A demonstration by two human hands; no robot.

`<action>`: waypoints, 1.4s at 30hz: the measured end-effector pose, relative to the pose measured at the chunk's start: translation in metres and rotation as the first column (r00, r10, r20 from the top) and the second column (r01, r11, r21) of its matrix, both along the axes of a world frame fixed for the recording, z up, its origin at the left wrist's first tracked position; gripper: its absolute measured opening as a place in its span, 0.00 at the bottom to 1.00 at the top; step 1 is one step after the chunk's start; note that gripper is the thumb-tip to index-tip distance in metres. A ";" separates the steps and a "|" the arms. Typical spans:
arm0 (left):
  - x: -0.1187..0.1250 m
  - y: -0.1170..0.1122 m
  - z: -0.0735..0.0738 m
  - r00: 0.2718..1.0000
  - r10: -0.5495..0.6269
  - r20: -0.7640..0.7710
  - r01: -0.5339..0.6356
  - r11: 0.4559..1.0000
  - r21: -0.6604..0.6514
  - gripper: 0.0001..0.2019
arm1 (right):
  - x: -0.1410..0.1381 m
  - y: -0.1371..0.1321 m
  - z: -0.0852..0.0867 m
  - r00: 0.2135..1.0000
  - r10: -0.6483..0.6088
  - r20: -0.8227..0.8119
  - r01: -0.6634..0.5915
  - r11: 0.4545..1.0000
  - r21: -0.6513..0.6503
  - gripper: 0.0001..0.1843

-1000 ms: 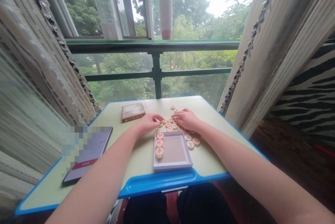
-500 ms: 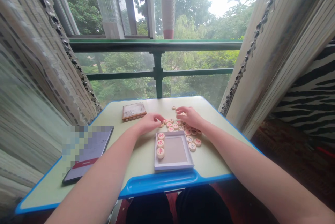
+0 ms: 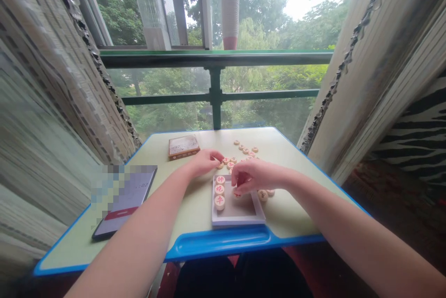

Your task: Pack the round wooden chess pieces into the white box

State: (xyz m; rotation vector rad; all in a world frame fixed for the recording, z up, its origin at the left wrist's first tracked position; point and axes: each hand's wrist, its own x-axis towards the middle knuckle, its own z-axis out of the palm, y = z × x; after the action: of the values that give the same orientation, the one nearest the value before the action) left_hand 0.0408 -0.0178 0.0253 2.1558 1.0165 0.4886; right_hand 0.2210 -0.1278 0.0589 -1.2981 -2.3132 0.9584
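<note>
In the head view, my right hand (image 3: pixel 256 175) is closed in a pinch on a round Chinese chess piece (image 3: pixel 237 192) with a red character. It holds the piece over the shallow white box (image 3: pixel 218 219), right of a column of three red-marked pieces (image 3: pixel 219 189) standing along the box's left side. My left hand (image 3: pixel 205 162) rests on the table beyond the box, its thumb and fingers slightly apart, close against a loose piece (image 3: pixel 220 165). More loose pieces (image 3: pixel 230 165) lie between the hands, some hidden behind my right hand.
A small brown-sided box (image 3: pixel 183 145) sits at the table's back left. A phone or tablet (image 3: pixel 128 205) lies on the left. The pale folding table (image 3: pixel 188 205) has a blue rim with a blue trough (image 3: pixel 223 242) in front. Several pieces (image 3: pixel 245 151) are scattered toward the back.
My right hand has come from the back of the pile toward me, over the white box, now with a chess piece pinched in it. My left hand has stayed nearly in place beside the pieces.
</note>
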 end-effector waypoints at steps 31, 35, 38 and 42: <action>-0.001 -0.001 0.003 1.000 0.005 -0.017 -0.004 0.998 0.055 0.16 | -0.009 -0.014 0.004 0.960 0.220 0.171 -0.233 0.971 0.059 0.08; 0.001 0.001 0.003 0.999 0.016 0.035 -0.021 0.992 0.123 0.17 | -0.013 -0.015 0.000 0.965 0.213 0.156 -0.222 0.974 0.044 0.06; 0.001 0.001 0.003 1.000 0.023 0.017 -0.025 0.993 0.115 0.16 | -0.016 -0.014 -0.004 0.969 0.207 0.137 -0.217 0.974 0.059 0.05; 0.001 0.000 0.004 0.999 0.031 0.025 -0.034 0.991 0.127 0.14 | -0.019 -0.013 -0.007 0.973 0.197 0.117 -0.208 0.974 0.087 0.05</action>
State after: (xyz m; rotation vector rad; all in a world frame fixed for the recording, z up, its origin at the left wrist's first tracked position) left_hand 0.0420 -0.0177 0.0294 2.2432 1.0343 0.6078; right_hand 0.2023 -0.1412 0.0520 -1.1164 -2.5813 0.8400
